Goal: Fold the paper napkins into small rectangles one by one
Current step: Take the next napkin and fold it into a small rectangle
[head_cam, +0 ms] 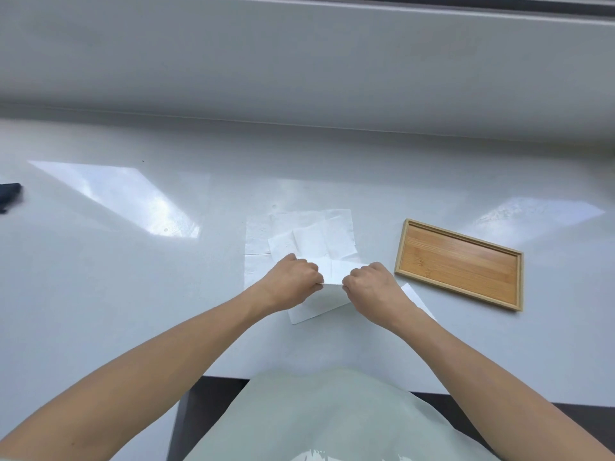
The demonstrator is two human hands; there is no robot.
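Both hands, left [296,277] and right [369,282], pinching a white napkin [332,272], wooden tray [459,264] beside

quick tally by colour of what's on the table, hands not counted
white: napkins, overlapping, exact count cannot be told, tallied as 1 group
brown: 1 wooden tray
dark: 1 object at the left edge, cut off
total: 3

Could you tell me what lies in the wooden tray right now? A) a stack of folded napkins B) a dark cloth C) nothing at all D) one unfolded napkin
C: the wooden tray shows only bare wood inside its rim, while the napkins lie on the table to its left.
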